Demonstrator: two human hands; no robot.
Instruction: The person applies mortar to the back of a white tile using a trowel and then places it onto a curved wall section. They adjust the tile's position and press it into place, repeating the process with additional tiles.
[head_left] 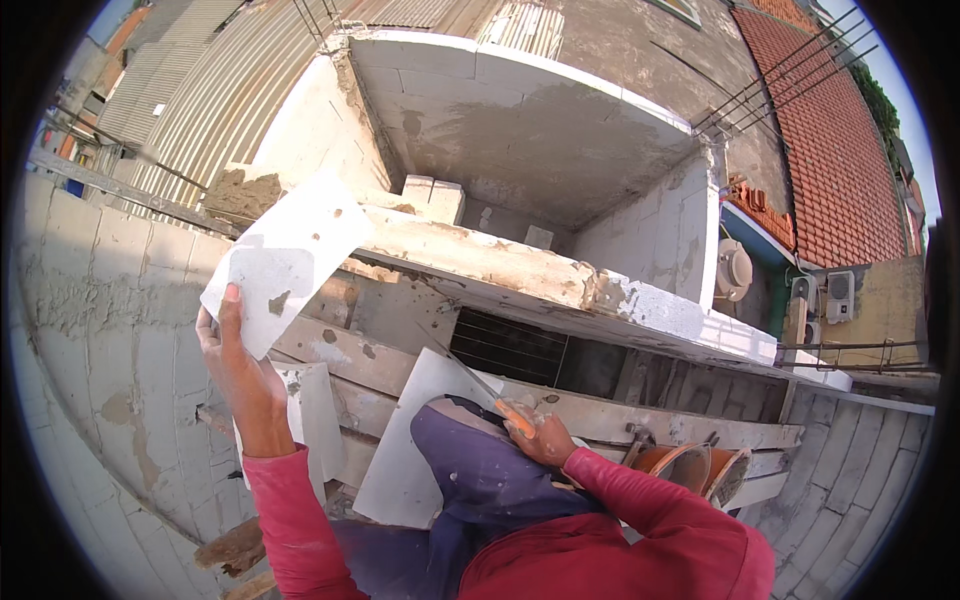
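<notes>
My left hand [236,350] grips the lower left edge of a white lightweight block [325,215] with a paler patch and a dark mark, held up beside a rough ledge [470,245]. My right hand [540,440] is closed on the orange handle of a saw [515,418]; its long blade reaches up and left. My leg in blue trousers [450,460] lies over another white slab [385,470] on the planks [650,420]. A further white piece [310,420] stands behind my left wrist.
A white block enclosure [520,140] with loose blocks [435,205] inside lies beyond the ledge. A dark gap [505,345] opens below it. Orange-rimmed buckets [680,465] and a hammer [640,440] sit at right. Block walls [110,350] flank both sides; rebar [780,80], roofs and air-conditioning units [840,298] lie beyond.
</notes>
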